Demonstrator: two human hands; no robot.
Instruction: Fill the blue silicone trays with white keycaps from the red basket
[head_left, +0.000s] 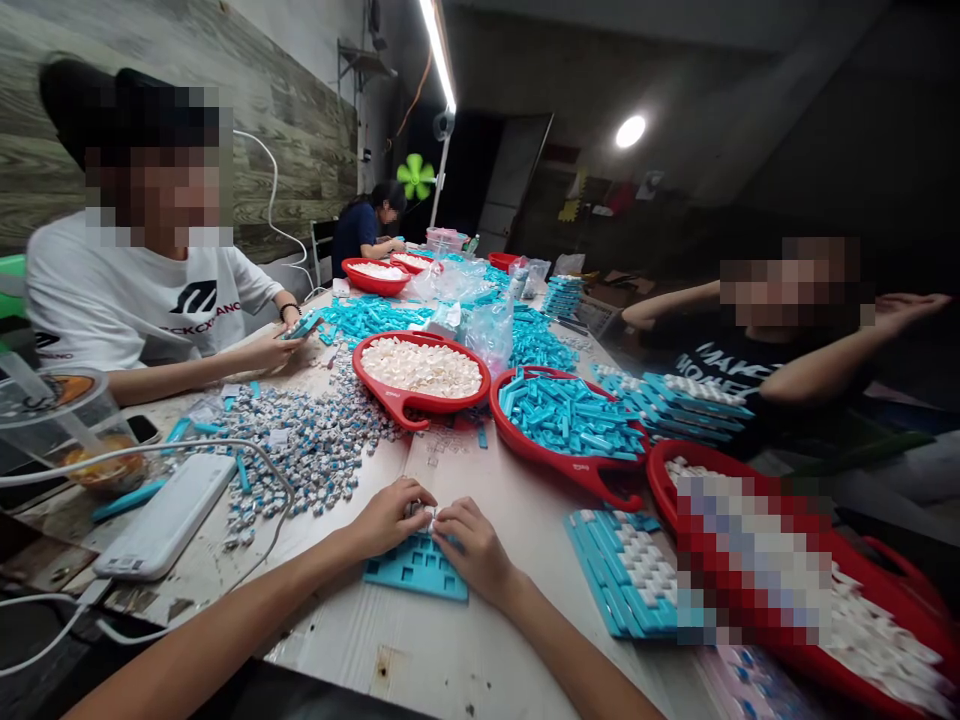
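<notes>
A light-blue plastic plate with square holes [420, 572] lies on the table in front of me. Over its far edge, my left hand [390, 518] and my right hand [480, 548] meet, both with fingers closed. Between their fingertips shows a small white part [432, 516], mostly hidden, its kind unclear. Left of my hands spreads a heap of small grey-and-blue parts [307, 455]. To the right lies a stack of blue plates with white caps [634, 570].
Beyond my hands stand a red basket [420, 405] of white pieces and a red basket [577, 470] of blue pieces. Another red basket [664, 470] is at right. A white power bank [169, 515], cable and plastic cup [56, 420] lie left. Several people sit around the table.
</notes>
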